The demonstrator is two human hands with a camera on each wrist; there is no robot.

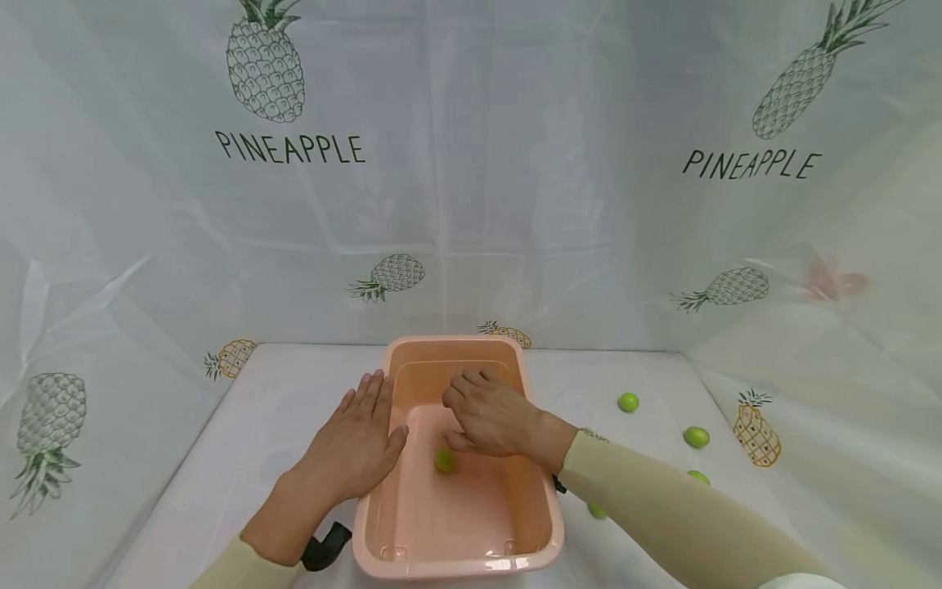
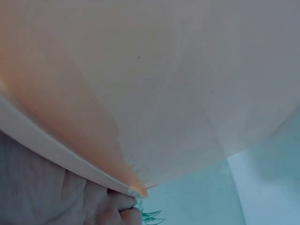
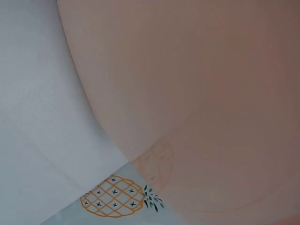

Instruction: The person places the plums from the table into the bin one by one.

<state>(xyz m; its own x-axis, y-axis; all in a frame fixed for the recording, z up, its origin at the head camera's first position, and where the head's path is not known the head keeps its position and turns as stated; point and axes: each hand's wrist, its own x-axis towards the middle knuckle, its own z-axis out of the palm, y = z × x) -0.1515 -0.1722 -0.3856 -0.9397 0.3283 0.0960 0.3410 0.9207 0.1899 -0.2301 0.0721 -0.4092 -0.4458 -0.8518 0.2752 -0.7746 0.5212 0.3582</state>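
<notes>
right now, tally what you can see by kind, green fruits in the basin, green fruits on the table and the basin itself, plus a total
Green fruit in the basin: 1
Green fruits on the table: 4, two partly hidden by the right sleeve
Pink basin: 1
Total in view: 6

One tub point(image 1: 459, 515) stood at lower centre. Five limes point(image 1: 629, 402) showed: one inside it, four at lower right. Eight pineapple prints point(image 1: 266, 72) showed around the frame.
</notes>
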